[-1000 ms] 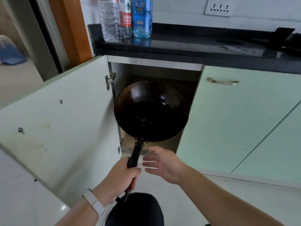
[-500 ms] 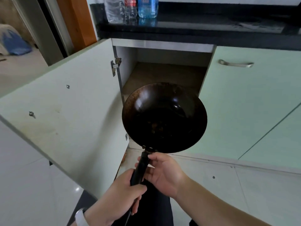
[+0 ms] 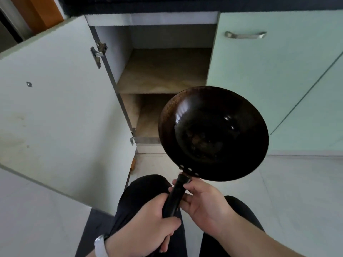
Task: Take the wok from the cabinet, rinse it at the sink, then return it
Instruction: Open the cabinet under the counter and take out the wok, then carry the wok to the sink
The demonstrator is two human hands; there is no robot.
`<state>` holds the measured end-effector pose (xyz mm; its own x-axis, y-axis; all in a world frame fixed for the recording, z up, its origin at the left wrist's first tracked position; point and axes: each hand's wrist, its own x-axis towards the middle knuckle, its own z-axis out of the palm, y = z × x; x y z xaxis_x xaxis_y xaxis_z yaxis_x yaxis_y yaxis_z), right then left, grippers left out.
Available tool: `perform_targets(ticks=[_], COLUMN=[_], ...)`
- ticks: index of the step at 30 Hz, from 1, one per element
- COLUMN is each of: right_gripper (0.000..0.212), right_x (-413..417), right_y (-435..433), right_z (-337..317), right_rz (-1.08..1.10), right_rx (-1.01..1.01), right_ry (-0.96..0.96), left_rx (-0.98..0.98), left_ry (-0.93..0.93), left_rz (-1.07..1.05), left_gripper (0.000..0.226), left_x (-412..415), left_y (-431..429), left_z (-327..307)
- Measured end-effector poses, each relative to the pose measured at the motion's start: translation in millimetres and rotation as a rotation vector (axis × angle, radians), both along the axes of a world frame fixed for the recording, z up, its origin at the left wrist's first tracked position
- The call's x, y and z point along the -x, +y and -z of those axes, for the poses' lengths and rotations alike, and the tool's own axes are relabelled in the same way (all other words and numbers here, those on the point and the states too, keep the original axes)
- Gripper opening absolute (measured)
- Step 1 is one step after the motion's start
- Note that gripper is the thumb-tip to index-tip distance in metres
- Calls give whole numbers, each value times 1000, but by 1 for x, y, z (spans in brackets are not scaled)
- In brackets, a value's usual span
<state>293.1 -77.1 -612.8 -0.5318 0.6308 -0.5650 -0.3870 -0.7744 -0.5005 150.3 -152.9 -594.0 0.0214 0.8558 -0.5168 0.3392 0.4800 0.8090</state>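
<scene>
Now the wok (image 3: 213,134) hangs in front of the open cabinet (image 3: 163,71), lower and further right than half a second ago. The left hand (image 3: 144,225) grips its black handle (image 3: 174,197) low down, and the right hand (image 3: 202,199) curls round it just under the bowl. Brown specks dot the wok's inside.

1. A dark wok (image 3: 213,134) is held in front of the open cabinet (image 3: 163,71), bowl facing up.
2. Its black handle (image 3: 174,198) is gripped low by the left hand (image 3: 146,227) and nearer the bowl by the right hand (image 3: 204,201).
3. The cabinet door (image 3: 55,101) is seen wide open at the left.
4. A white band (image 3: 101,245) is worn on the left wrist.
</scene>
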Motion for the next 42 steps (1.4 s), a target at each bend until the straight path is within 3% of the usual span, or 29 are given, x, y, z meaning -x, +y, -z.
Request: perform_targets(ticks=[8,23,32,42], right_gripper=[29,32,29,28], right_x=[-49,-129,-158,-181], right_y=[-3,10,-26,-60], right_z=[3,-20,-178,-388], right_rz=[276,823,992,1028], right_rx=[56,101,250,196], right_ry=[-21,-99,-105,-79], left_rx=[30,-46,36,27], left_ry=[-6,-125,-120,-86], left_rz=[300,724,894,940], left_gripper=[22,13,18,14], left_x=[-34,-131,-167,-189], left_y=[33,119,101,73], left_z=[1,-6,-163,-380])
